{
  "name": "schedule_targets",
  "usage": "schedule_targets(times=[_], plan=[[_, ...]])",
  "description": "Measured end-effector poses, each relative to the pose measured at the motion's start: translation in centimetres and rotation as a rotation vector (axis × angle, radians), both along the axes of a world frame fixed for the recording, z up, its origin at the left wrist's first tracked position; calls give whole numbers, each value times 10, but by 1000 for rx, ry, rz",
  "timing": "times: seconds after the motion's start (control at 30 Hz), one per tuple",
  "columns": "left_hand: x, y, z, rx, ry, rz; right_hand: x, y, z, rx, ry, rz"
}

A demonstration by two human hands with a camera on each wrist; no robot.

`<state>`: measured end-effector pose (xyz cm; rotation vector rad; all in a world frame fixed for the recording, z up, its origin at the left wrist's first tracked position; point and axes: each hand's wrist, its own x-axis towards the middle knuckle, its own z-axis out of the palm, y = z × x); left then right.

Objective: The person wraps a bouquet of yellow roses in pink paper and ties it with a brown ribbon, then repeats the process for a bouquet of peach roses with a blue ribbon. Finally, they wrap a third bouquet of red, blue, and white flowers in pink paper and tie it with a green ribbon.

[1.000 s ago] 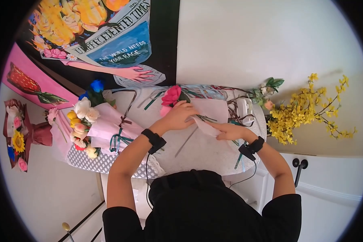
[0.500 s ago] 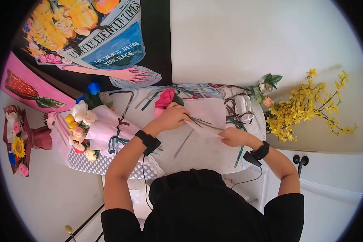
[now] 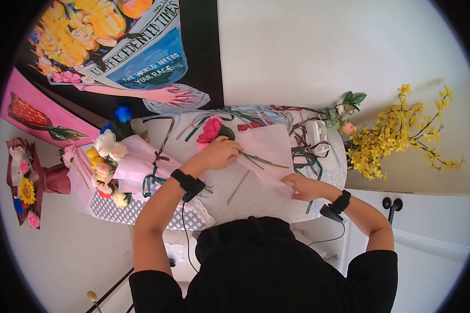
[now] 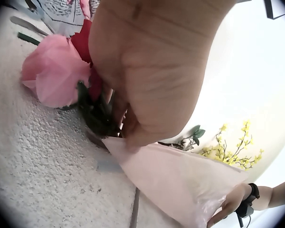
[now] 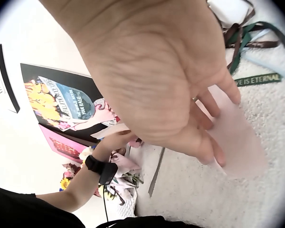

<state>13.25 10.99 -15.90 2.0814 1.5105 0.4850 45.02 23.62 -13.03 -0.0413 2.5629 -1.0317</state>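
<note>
My left hand [image 3: 219, 153] grips the flowers just below their heads, thumb on a corner of the pale pink paper [image 3: 263, 148]. A red-pink flower [image 3: 210, 129] and a lighter pink one [image 4: 54, 71] stick out to the left of that hand. Green stems [image 3: 263, 160] lie across the paper. At the paper's lower right edge, my right hand [image 3: 304, 187] pinches it between thumb and fingers. In the right wrist view the paper [image 5: 237, 137] hangs beyond the right fingers, which are partly curled.
Wrapped bouquets [image 3: 141, 161] lie at the table's left. Ribbons [image 3: 303, 156] and a white object [image 3: 316, 136] are at the right, near yellow blossoms [image 3: 386, 141]. A grey strip [image 3: 237, 187] lies on the table below the paper. Paintings [image 3: 156, 68] stand behind.
My right hand has moved right and down, drawing the paper's lower edge outward so it spreads flatter. The left hand has shifted a little left with the flowers.
</note>
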Motion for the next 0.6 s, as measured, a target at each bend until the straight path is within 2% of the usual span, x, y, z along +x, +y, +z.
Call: schedule_targets(times=[0.13, 0.2, 0.3, 0.43, 0.5, 0.6], plan=[[8, 3, 10, -62, -4, 51, 4, -9, -5, 64, 63, -48], [19, -3, 9, 144, 37, 86, -1, -14, 4, 97, 15, -90], [27, -7, 4, 225, 75, 66, -1, -14, -2, 84, 26, -137], [24, -7, 1, 211, 110, 5, -3, -19, -1, 144, 4, -138], [21, -8, -6, 146, 41, -1, 2, -18, -9, 122, 138, -172], [24, -12, -9, 181, -59, 34, 1, -18, -11, 138, 117, -225]])
